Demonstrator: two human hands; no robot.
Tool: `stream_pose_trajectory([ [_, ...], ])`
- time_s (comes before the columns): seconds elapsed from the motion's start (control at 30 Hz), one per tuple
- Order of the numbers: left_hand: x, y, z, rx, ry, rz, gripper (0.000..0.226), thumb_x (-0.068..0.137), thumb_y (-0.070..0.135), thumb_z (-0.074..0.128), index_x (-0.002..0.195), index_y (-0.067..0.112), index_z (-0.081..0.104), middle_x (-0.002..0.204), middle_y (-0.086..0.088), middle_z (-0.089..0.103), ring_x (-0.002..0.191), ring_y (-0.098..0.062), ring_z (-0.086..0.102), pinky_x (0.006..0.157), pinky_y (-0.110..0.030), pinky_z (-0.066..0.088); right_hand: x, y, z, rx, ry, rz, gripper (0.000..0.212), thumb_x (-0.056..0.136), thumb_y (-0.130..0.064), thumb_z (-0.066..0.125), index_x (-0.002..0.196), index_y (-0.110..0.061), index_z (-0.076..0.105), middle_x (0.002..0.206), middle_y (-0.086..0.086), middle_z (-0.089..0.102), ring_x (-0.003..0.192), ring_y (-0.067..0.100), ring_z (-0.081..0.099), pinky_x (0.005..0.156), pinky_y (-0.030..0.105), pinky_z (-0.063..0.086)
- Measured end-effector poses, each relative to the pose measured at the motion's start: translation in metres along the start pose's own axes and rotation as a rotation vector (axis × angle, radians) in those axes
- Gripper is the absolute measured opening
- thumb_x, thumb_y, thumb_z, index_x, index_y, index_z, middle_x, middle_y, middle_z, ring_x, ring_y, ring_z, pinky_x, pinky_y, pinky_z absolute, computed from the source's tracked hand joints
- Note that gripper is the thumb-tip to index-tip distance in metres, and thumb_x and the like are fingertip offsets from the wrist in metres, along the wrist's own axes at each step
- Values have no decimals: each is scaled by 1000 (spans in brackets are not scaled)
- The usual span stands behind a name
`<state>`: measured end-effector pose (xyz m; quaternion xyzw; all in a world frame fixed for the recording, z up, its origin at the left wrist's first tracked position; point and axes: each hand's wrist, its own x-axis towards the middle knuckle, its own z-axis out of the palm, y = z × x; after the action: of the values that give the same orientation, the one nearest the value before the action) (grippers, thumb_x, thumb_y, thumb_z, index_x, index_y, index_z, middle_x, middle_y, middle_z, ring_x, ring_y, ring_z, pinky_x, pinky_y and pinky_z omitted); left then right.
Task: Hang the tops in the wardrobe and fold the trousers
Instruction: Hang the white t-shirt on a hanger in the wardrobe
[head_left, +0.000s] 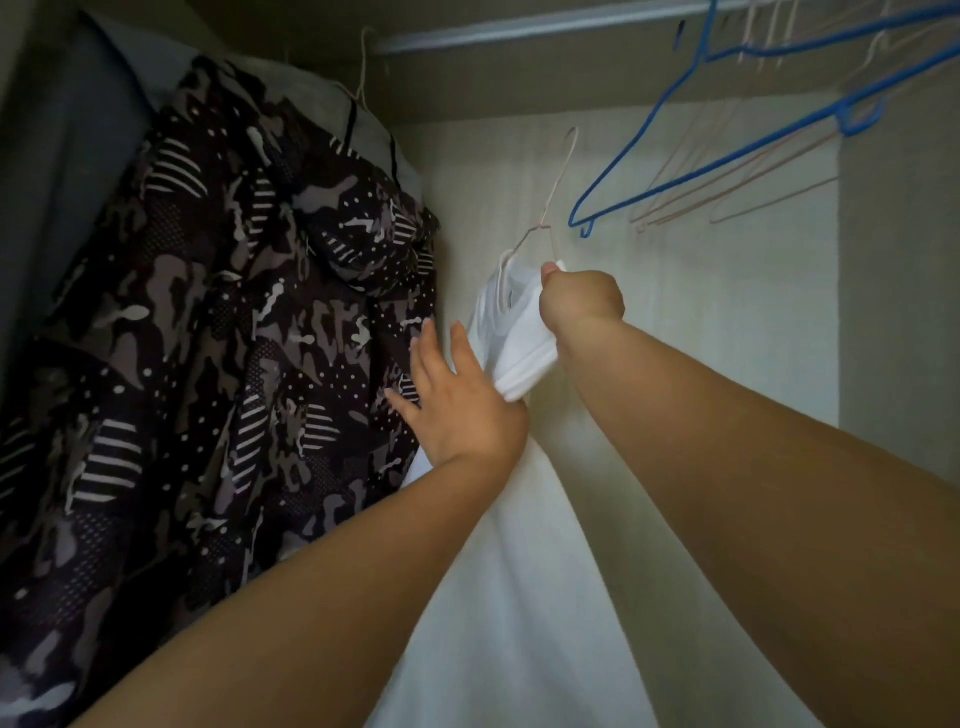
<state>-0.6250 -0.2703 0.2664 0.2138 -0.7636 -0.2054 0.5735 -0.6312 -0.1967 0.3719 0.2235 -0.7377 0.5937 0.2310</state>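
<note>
A white top (519, 545) hangs on a thin pale wire hanger (558, 176) held up inside the wardrobe, below the rail (519, 26). My right hand (582, 301) is shut on the top's bunched shoulder and the hanger's base. With fingers spread, my left hand (457, 400) presses flat against a dark camouflage-patterned jacket (234, 338) that hangs at the left. The hanger's hook is in mid-air, clear of the rail.
Empty blue hangers (727, 135) and several pale wire hangers (727, 182) hang from the rail at the upper right. A grey garment (119, 88) hangs behind the jacket. The wardrobe's pale back wall (727, 312) lies behind my right hand.
</note>
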Motion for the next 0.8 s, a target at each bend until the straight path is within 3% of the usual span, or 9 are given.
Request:
stream_pose_trajectory([
  [0.2, 33, 2, -12, 76, 76, 144, 85, 84, 32, 60, 150, 23, 7, 158, 1, -5, 146, -18, -11, 115, -51, -5, 19, -20, -3, 4, 4, 5, 43, 97, -36, 45, 121, -1, 52, 122, 12, 58, 101, 24, 57, 71, 26, 34],
  [0.33, 65, 15, -24, 147, 175, 270, 80, 83, 31, 60, 148, 25, 14, 157, 0, 3, 146, -19, -6, 116, -49, -3, 39, -49, -5, -43, 40, -61, 41, 98, -31, 43, 123, 2, 50, 129, 15, 55, 117, 27, 53, 85, 31, 41],
  [0.5, 115, 34, -47, 242, 257, 365, 71, 82, 29, 61, 143, 24, 25, 155, -2, 12, 146, -21, -4, 116, -51, 0, 62, -82, -7, -40, 60, -129, 40, 99, -30, 42, 124, 0, 51, 130, 13, 54, 117, 28, 52, 74, 26, 31],
  [0.8, 185, 49, -60, 261, 273, 369, 69, 81, 31, 65, 141, 24, 33, 151, -4, 19, 145, -23, 4, 116, -49, 7, 88, -116, 5, 33, 111, -180, 39, 98, -31, 46, 122, -1, 54, 128, 12, 56, 111, 26, 54, 72, 25, 34],
])
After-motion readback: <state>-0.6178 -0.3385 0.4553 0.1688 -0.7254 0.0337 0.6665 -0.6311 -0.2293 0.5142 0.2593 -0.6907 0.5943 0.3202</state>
